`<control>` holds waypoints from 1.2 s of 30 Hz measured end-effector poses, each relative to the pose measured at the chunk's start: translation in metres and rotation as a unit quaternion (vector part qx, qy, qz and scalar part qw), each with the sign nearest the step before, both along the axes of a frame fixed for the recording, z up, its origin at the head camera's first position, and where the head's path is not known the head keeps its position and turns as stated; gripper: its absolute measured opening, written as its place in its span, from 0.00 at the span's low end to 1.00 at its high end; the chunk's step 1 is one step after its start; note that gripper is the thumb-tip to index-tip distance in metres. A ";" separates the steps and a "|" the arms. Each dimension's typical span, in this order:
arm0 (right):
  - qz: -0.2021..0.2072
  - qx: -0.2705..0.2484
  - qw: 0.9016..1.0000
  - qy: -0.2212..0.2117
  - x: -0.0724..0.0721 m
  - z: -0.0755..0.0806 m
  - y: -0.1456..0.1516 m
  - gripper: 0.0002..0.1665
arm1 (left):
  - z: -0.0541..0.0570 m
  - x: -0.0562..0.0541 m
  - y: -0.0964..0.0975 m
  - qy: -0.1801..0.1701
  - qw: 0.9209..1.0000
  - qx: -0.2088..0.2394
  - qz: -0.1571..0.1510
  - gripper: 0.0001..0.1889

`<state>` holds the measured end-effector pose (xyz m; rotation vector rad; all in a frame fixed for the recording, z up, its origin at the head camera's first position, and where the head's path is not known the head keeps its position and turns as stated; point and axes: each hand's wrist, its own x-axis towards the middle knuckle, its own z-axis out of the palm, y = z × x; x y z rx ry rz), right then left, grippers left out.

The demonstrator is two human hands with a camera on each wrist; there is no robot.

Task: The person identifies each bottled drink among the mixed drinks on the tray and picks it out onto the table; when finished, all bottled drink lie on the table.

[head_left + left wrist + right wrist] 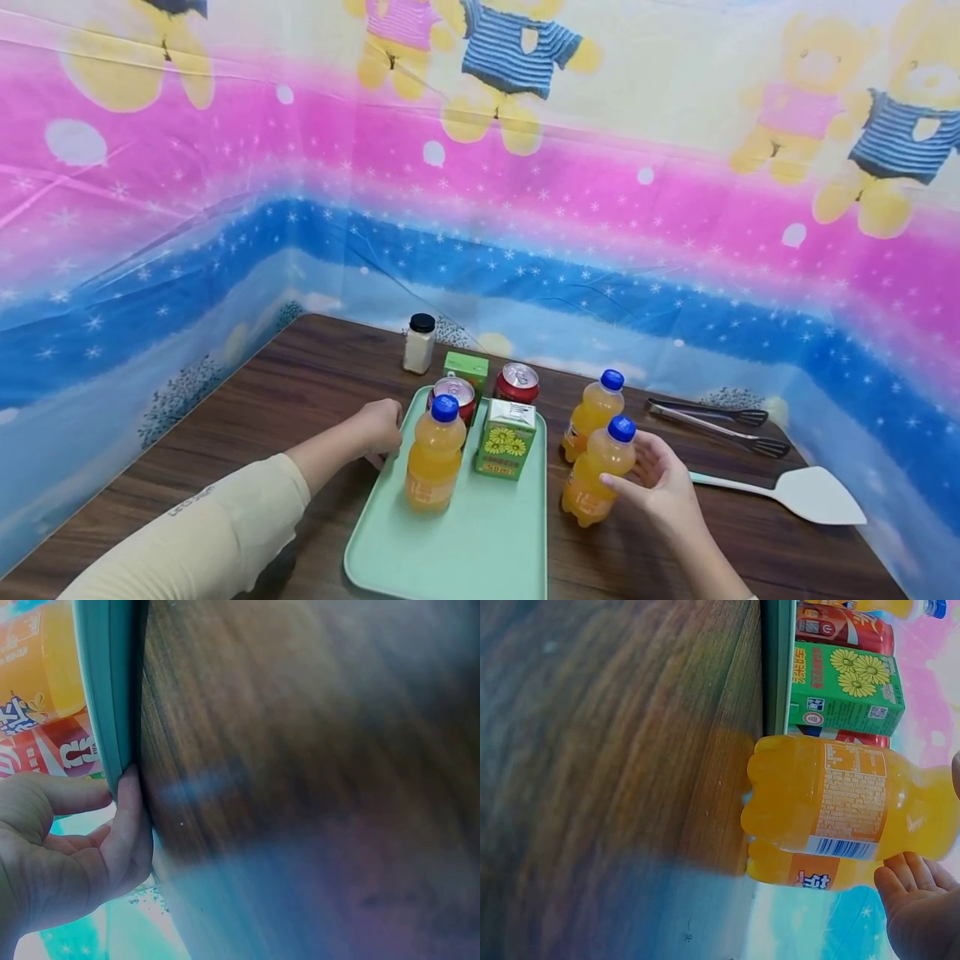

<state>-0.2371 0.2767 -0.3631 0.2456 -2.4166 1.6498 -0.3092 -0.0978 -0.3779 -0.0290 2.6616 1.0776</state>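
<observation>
Fingers of the right hand [663, 487] hold the near right bottle [592, 483]; shoved farther, it could topple the far right bottle [594, 410]. The left hand [380, 429] pinches the tray [480, 546].

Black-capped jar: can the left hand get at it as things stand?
Probably yes: only bare table shows between the left hand and the jar, though that hand must first release the tray.

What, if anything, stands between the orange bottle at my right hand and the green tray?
Nothing visible blocks the orange bottle at your right hand: just tabletop and the raised rim of the green tray. The second bottle stands behind it, off that path.
</observation>
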 end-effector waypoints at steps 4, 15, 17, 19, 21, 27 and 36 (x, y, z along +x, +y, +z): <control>0.003 0.000 1.000 0.019 0.002 0.001 0.003 0.38 | 0.000 0.001 0.000 0.001 1.000 0.002 -0.002 0.11; 0.013 -0.006 0.998 0.058 0.007 0.004 0.013 0.38 | 0.001 -0.001 0.000 -0.006 1.000 0.002 0.003 0.12; 0.010 -0.003 0.998 0.059 0.009 0.005 0.014 0.38 | 0.001 -0.001 0.000 -0.008 1.000 0.002 0.003 0.12; 0.008 0.000 0.998 0.057 0.011 0.006 0.015 0.38 | 0.002 -0.001 0.001 -0.010 1.000 0.001 0.004 0.12; 0.007 0.003 0.998 0.056 0.013 0.006 0.016 0.38 | 0.003 0.000 0.001 -0.014 1.000 0.000 0.006 0.12; 0.010 0.003 0.998 0.065 0.023 0.008 0.020 0.38 | 0.004 0.000 0.001 -0.017 1.000 -0.002 0.007 0.12; 0.008 -0.012 0.997 0.081 0.036 0.013 0.029 0.38 | 0.002 0.001 0.001 -0.001 1.000 -0.006 -0.004 0.12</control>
